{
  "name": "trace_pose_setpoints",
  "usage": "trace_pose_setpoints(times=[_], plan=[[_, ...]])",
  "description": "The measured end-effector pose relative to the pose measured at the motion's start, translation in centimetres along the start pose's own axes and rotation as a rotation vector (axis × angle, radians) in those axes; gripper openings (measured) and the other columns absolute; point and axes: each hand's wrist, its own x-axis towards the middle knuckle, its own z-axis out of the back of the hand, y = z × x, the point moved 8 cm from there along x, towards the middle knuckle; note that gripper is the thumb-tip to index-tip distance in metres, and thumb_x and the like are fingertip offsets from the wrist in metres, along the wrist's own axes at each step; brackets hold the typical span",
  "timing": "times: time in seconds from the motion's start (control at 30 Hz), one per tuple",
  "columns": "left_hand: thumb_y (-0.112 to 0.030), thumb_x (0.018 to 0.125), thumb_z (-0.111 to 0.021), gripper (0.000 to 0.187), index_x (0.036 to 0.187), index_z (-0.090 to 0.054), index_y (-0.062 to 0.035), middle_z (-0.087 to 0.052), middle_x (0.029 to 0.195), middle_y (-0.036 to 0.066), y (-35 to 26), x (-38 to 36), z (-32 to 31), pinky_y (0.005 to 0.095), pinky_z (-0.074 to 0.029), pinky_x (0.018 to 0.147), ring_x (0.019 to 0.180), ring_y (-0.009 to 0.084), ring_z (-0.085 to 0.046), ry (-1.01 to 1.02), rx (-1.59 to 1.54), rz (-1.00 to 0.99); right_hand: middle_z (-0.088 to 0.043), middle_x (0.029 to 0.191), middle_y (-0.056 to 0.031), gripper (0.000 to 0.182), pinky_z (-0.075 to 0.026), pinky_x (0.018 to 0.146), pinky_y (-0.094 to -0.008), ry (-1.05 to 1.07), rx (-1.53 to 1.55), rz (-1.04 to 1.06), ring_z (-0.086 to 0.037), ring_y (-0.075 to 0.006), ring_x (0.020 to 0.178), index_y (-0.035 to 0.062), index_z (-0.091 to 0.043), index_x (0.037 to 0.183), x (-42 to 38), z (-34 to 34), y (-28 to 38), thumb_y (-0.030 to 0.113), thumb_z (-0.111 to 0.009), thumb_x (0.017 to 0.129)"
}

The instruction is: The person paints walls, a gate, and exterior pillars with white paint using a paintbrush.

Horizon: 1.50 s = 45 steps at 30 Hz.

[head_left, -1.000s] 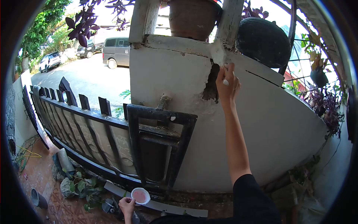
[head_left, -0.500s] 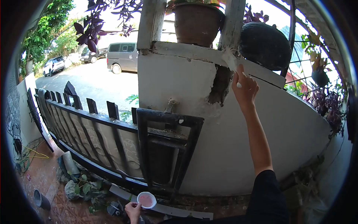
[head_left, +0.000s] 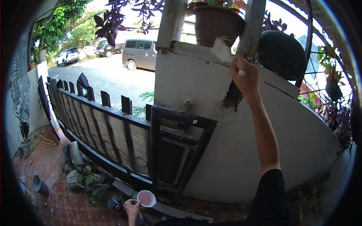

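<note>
My right hand (head_left: 246, 75) is raised at the top of the white wall (head_left: 196, 86), closed around a paintbrush. The pale, frayed end of the paintbrush (head_left: 221, 49) points up and left, in front of the ledge below a brown flower pot (head_left: 217, 26). A white smear shows on the hand. Behind my wrist is a dark, rough-edged hole (head_left: 232, 98) in the wall, partly covered. Low in the view, my left hand (head_left: 132, 207) pinches the rim of a small white bowl (head_left: 146, 199) with pinkish stuff inside.
A black metal frame (head_left: 183, 116) leans against the wall beside a spiked fence (head_left: 102, 113). A big dark rounded object (head_left: 282, 54) sits on the ledge at right. A grey pot (head_left: 40, 185), stones and plants lie on the tiled floor. Vehicles stand outside.
My right hand has moved the paintbrush leftward along the ledge, away from the post's base. The whole view has shifted, so the wall and fence appear farther right. The left hand still holds the bowl.
</note>
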Motion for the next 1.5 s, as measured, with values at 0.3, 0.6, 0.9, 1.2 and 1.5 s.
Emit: trace_pose_setpoints(times=[0.3,0.6,0.9,1.2,1.5], plan=[[-0.014,0.058,-0.066,0.02,0.068,-0.062,0.0033,-0.061,0.059,0.011,1.1,-1.2,0.8,0.0263,-0.048,0.056,0.054,0.0162,-0.06,-0.029,-0.033,0.035,-0.06,0.076,-0.0123,0.02,-0.045,0.063,-0.0427,0.094,0.115,-0.037,-0.058,-0.031,0.073,0.014,-0.052,0.087,2.9,-9.1,4.4,0.028,-0.05,0.073],[-0.011,0.057,-0.065,0.016,0.065,-0.061,0.0024,-0.06,0.058,0.011,3.5,-2.5,4.4,0.0268,-0.047,0.054,0.053,0.0167,-0.059,-0.174,0.02,0.067,-0.06,0.074,-0.0106,0.013,-0.046,0.062,-0.0404,0.096,0.055,-0.11,-0.058,-0.0305,0.073,0.0137,-0.053,0.079,2.7,-6.4,2.7,0.023,-0.055,0.071],[-0.007,0.057,-0.064,0.013,0.062,-0.059,0.0043,-0.058,0.055,0.01,8.2,-2.3,8.9,0.0252,-0.045,0.052,0.051,0.0137,-0.056,-0.355,-0.08,0.043,-0.06,0.073,-0.0111,0.015,-0.047,0.062,-0.0389,0.123,0.104,-0.197,-0.059,-0.0298,0.073,0.0126,-0.054,0.079,4.7,-4.9,4.6,0.025,-0.054,0.071],[-0.006,0.058,-0.064,0.014,0.064,-0.058,0.0053,-0.057,0.055,0.008,7.3,-3.4,10.2,0.0242,-0.043,0.051,0.051,0.0114,-0.054,-0.374,-0.113,0.088,-0.061,0.082,-0.0062,0.017,-0.045,0.069,-0.0395,0.286,0.098,-0.247,-0.057,-0.028,0.081,0.016,-0.052,0.084,2.6,-9.1,2.6,0.028,-0.051,0.072],[-0.006,0.059,-0.063,0.013,0.063,-0.057,0.0051,-0.055,0.055,0.006,7.9,-3.8,10.4,0.0225,-0.042,0.051,0.051,0.01,-0.051,-0.374,-0.103,0.053,-0.06,0.078,-0.0061,0.017,-0.045,0.064,-0.0388,0.191,0.059,-0.243,-0.058,-0.0278,0.076,0.0147,-0.053,0.082,1.7,-6.5,-0.9,0.029,-0.053,0.073]])
